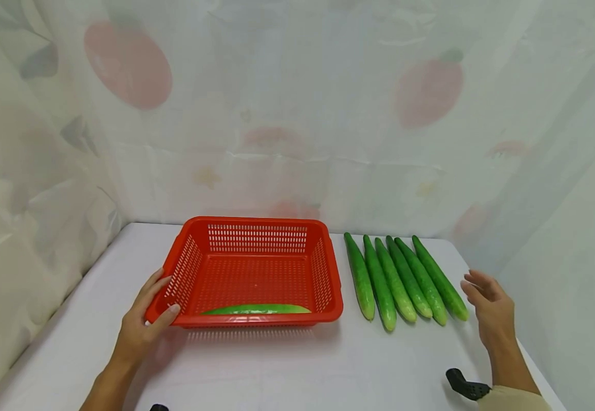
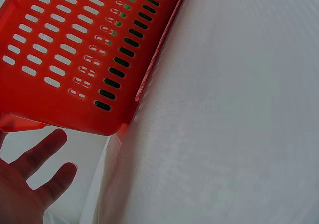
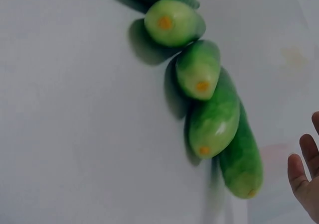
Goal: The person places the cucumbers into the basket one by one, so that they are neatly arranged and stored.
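Observation:
A red plastic basket (image 1: 256,319) with slotted sides sits on the white table. My left hand (image 1: 140,325) holds its front left corner, thumb over the front rim and fingers along the left side. From below, the left wrist view shows two spread fingers (image 2: 59,181) beside the corner. One cucumber (image 1: 256,309) lies in the basket along its front wall, partly hidden by the rim. Several green cucumbers (image 1: 387,274) lie side by side to the right of the basket. Right of the outermost one, my right hand (image 1: 493,311) hangs with fingers loosely bent, holding nothing.
The white tabletop (image 1: 287,371) stretches in front of the basket and cucumbers. A pale curtain with fruit prints (image 1: 282,114) stands behind the table and along both sides. Black wrist camera mounts (image 1: 467,386) show near the forearms.

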The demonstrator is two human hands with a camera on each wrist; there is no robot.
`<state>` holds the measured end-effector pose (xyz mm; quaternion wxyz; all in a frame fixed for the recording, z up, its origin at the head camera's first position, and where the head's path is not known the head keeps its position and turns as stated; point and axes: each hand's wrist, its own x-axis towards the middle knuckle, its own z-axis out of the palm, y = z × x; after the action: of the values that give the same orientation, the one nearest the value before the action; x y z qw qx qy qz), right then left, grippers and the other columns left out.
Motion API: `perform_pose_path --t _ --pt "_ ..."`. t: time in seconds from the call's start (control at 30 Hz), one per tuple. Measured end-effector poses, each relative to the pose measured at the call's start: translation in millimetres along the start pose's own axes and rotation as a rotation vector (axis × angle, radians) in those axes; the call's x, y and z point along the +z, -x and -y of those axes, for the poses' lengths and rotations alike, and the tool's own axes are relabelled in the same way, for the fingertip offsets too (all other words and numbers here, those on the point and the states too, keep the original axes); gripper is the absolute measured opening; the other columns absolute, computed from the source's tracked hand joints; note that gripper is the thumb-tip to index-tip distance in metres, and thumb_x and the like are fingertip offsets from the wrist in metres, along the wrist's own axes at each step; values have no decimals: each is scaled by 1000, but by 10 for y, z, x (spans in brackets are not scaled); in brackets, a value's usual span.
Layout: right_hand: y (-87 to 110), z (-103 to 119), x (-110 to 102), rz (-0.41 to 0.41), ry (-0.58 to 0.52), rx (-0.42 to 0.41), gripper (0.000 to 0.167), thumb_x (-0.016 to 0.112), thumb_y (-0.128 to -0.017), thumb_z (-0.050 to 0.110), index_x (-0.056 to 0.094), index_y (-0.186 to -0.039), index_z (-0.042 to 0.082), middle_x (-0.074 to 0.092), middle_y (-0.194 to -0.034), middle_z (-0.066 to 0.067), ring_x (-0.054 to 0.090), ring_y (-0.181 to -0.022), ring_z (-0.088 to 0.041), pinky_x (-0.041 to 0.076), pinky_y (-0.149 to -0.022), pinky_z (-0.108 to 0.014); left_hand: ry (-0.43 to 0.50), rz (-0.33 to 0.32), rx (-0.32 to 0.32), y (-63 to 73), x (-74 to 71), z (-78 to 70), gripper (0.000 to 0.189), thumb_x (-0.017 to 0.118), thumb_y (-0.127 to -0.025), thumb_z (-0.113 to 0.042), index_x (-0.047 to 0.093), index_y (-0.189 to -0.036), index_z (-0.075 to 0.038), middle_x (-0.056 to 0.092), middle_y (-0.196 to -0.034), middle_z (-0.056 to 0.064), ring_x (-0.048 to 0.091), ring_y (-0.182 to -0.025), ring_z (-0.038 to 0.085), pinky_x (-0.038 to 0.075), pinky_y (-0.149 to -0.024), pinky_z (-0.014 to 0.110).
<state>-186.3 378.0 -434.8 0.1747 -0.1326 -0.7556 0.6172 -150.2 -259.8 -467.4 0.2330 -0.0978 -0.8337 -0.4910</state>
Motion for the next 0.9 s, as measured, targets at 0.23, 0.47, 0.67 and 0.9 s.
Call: perform_pose_path --t 0.23,0.47,0.67,0.9 --pt "-72 -158 -21 -4 113 105 51 64 -93 36 50 -140 22 48 -137 -1 42 -120 -13 24 -108 -55 8 -1 6 3 1 -7 56 67 -86 -5 50 -139 -7 32 -152 5 32 -132 4 35 -89 6" --pt "-156 -297 -25 -16 178 176 55 65 -93 37 48 -142 19 45 -142 -3 38 -128 -22 30 -104 -50 12 -1 1 3 -4 -11 56 66 -87 -5 50 -140 -7 32 -152 5 32 -131 4 35 -89 7" --pt "-196 -419 -46 57 227 213 67 62 -94 39 37 -149 11 34 -151 -14 29 -137 -32 26 -108 -50 16 -3 8 3 3 3 56 67 -86 -4 50 -139 -6 32 -152 6 32 -132 6 34 -91 7" --pt "-199 -479 -36 111 288 173 70 60 -95 40 34 -149 5 31 -150 -23 24 -137 -40 26 -105 -54 5 -6 7 1 1 17 56 67 -86 -4 50 -139 -7 32 -152 5 31 -133 6 35 -90 7"
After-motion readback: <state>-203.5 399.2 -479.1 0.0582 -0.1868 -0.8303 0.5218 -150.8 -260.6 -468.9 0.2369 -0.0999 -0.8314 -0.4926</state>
